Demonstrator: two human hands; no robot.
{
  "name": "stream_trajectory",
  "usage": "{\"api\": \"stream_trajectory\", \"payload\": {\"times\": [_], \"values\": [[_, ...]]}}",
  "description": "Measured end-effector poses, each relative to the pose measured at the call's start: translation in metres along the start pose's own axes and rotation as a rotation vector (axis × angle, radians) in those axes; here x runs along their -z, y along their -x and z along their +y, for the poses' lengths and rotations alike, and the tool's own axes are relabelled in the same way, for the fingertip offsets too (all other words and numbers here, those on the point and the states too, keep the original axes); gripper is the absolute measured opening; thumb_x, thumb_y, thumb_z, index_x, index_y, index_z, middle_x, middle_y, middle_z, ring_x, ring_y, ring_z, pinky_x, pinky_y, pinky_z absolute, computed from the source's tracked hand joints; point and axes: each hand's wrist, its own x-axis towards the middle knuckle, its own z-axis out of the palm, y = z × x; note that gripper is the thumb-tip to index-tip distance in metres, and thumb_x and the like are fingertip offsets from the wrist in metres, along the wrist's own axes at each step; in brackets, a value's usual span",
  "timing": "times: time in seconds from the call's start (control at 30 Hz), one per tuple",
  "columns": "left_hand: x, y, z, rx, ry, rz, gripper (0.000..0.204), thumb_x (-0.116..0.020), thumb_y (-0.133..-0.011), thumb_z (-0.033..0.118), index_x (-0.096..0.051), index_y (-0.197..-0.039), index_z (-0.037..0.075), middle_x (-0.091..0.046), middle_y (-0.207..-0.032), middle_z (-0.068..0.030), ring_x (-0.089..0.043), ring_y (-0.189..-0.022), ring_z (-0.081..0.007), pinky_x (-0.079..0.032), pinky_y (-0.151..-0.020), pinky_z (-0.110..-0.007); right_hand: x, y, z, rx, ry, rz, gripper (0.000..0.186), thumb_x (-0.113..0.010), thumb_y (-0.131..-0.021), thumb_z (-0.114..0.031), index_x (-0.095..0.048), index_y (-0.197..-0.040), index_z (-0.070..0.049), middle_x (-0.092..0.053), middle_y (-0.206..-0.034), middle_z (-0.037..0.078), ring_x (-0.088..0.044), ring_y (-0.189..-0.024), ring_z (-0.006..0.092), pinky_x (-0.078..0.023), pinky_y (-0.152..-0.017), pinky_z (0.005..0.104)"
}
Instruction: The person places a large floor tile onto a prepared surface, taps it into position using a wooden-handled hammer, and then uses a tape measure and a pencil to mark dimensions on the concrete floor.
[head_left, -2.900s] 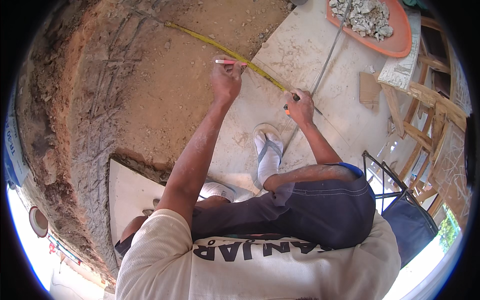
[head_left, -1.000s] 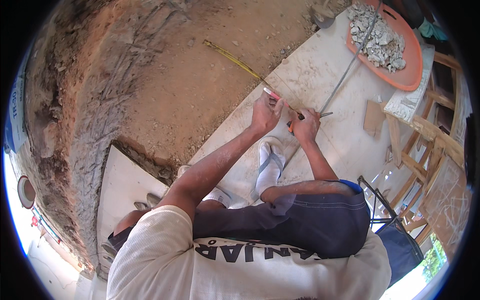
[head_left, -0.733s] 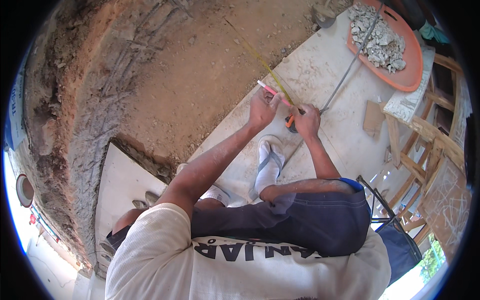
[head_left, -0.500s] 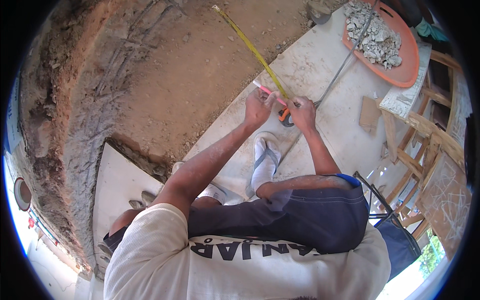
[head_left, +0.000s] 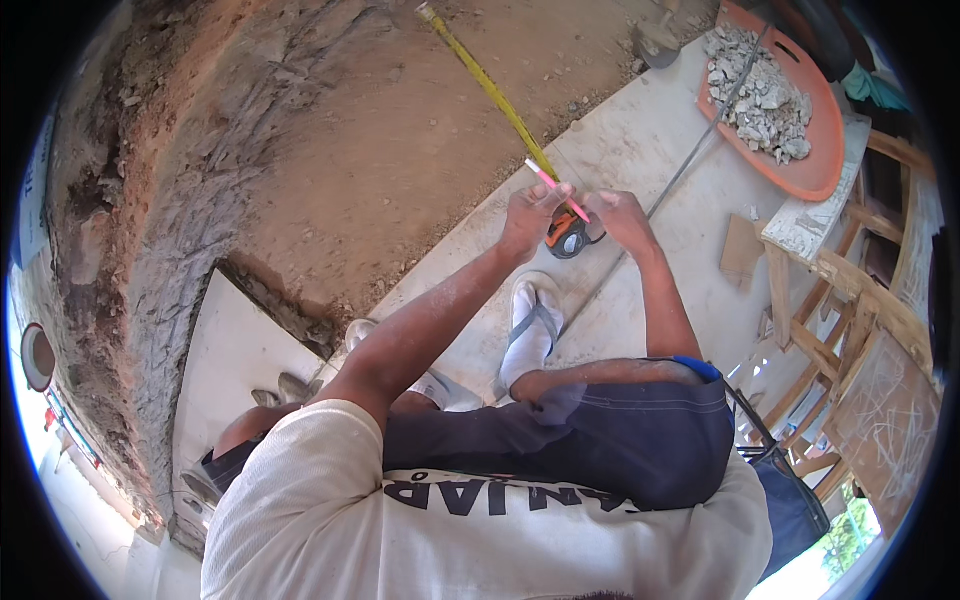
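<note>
A pink marker point(head_left: 566, 201) with a white end slants between my hands. My left hand point(head_left: 530, 222) is closed round it. Beside its pink end is my right hand point(head_left: 622, 220), fingers bent together; whether they grip the marker or something else is hidden. Just below the fingers shows an orange and black tape measure point(head_left: 569, 240). Its yellow blade point(head_left: 490, 88) runs out to the upper left over the dirt. From this view I cannot tell whether the case rests on the slab.
Orange tub point(head_left: 822, 165) with rubble stands at upper right, a thin rod point(head_left: 706, 135) crossing it. Wooden framework point(head_left: 850, 262) and a cardboard piece point(head_left: 741, 250) are to the right. A pale slab point(head_left: 655, 110) borders bare dirt point(head_left: 340, 190). A rough earth bank point(head_left: 140, 250) rises left.
My right hand has moved slightly right and down from the blade. The marker has shifted right and tilts more steeply, and more of the tape measure's case shows between my hands.
</note>
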Motion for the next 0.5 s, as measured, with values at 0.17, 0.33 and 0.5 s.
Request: {"api": "stream_trajectory", "payload": {"times": [0.17,0.33,0.5], "values": [[0.006,-0.007,-0.007,0.032,-0.110,0.047,0.032,-0.065,-0.098,0.028,-0.067,-0.103,-0.003,-0.070,-0.096,-0.0099,-0.069,-0.084,-0.0163,-0.055,-0.077,-0.029,-0.002,0.008,-0.044,0.022,0.124,-0.127,0.027,-0.065,-0.089,-0.026,-0.073,-0.100,-0.002,-0.073,-0.086,0.014,-0.067,-0.079,0.0230,-0.051,-0.075,0.0361],[-0.004,-0.007,-0.003,-0.020,-0.062,0.120,0.032,-0.065,-0.098,0.029,-0.067,-0.099,-0.002,-0.069,-0.089,-0.0086,-0.064,-0.073,-0.0116,-0.053,-0.066,-0.028,-0.005,0.001,-0.056,-0.008,0.395,0.003,0.022,-0.064,-0.089,-0.023,-0.074,-0.098,-0.005,-0.073,-0.094,0.017,-0.070,-0.090,0.0342,-0.052,-0.082,0.0427],[-0.006,-0.013,-0.003,-0.086,-0.282,0.197,0.025,-0.069,-0.094,0.022,-0.065,-0.097,-0.002,-0.067,-0.084,-0.0071,-0.061,-0.070,-0.0098,-0.049,-0.060,-0.027,0.009,-0.011,-0.048,0.078,0.364,0.221,0.025,-0.062,-0.091,-0.023,-0.070,-0.107,-0.005,-0.073,-0.098,0.018,-0.070,-0.094,0.0349,-0.052,-0.086,0.0442]]}}
